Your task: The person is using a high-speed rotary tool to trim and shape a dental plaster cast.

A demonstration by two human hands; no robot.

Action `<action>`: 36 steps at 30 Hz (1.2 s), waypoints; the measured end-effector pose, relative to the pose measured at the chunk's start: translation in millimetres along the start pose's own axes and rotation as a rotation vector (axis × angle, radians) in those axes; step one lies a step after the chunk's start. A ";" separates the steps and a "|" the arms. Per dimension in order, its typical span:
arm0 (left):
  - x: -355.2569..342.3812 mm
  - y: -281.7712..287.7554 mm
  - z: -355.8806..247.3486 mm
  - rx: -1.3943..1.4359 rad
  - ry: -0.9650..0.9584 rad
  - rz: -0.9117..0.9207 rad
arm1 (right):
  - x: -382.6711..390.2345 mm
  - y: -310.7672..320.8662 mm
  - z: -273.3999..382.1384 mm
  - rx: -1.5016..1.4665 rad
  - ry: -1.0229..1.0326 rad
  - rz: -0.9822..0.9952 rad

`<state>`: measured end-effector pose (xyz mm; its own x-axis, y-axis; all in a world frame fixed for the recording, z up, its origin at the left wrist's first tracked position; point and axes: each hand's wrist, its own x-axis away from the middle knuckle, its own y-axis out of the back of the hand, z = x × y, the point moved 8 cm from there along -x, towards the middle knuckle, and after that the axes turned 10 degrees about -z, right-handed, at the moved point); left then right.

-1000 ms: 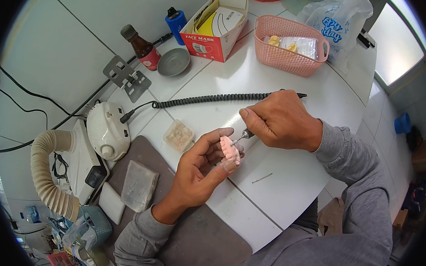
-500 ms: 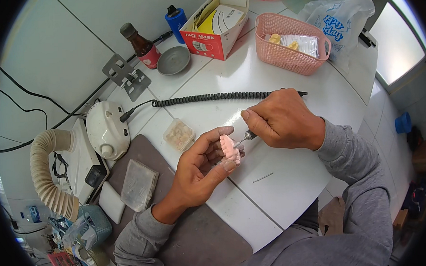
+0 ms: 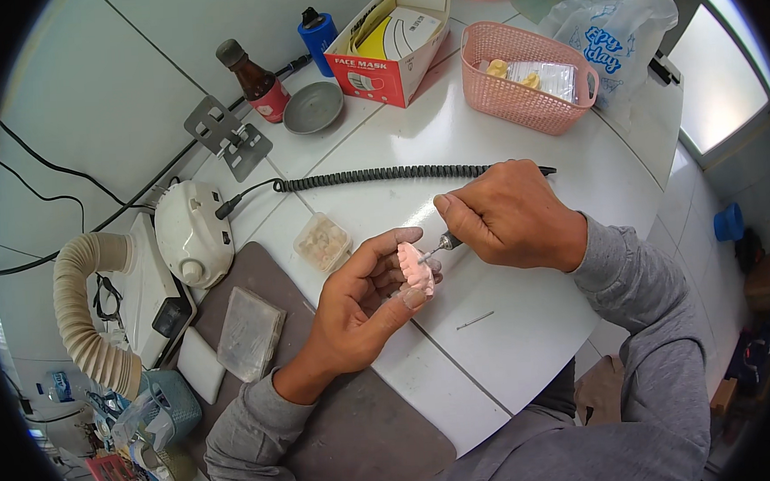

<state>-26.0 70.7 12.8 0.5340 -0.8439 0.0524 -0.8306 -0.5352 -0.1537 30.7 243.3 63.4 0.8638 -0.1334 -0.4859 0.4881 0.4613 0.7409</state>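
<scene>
Between the fingers and thumb of my left hand [image 3: 360,307] is a pink dental model [image 3: 414,270] with a row of teeth along its edge. My right hand [image 3: 516,219] is wrapped round a rotary handpiece [image 3: 449,241], most of its body hidden in my fist. The thin bur at the handpiece's tip reaches the model's inner side; whether it touches cannot be made out. A black coiled cord [image 3: 381,174] runs from my right hand to a white control unit [image 3: 195,237] on the left. Below the hands, a loose bur [image 3: 475,320] lies on the white tiled table.
A small tub [image 3: 322,243] of pale pieces and a clear flat case [image 3: 251,334] lie near my left hand. A ribbed hose [image 3: 92,308] curves at far left. A pink basket [image 3: 531,115], mask box [image 3: 390,50], bottle [image 3: 255,83] and grey dish [image 3: 314,108] stand at the back.
The handpiece tip has shifted very slightly to the left and down against the pink model. Both hands hold nearly the same pose, and nothing else has visibly moved.
</scene>
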 end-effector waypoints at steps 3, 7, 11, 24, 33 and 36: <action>0.3 1.3 -0.2 0.001 0.005 -0.006 | 0.6 -3.1 0.5 0.047 0.028 0.028; -0.8 0.3 -0.3 -0.012 -0.002 -0.004 | 1.6 -2.2 -2.4 0.020 -0.001 0.027; -0.4 0.9 -0.5 -0.009 0.015 -0.011 | 0.8 -2.9 -0.5 0.027 0.008 0.020; -0.8 1.7 -3.7 0.039 -0.045 0.035 | 0.0 3.1 -0.3 -0.073 -0.024 -0.004; -0.3 0.0 -3.3 0.083 -0.019 0.075 | 0.1 2.9 6.4 -0.045 0.021 -0.024; 0.1 -1.5 -6.2 0.075 -0.006 0.078 | -0.1 0.5 5.9 -0.073 -0.016 0.005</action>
<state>-25.6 71.1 19.2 0.4689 -0.8827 0.0317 -0.8559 -0.4630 -0.2305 31.7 238.4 66.6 0.8681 -0.1444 -0.4748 0.4741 0.5244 0.7073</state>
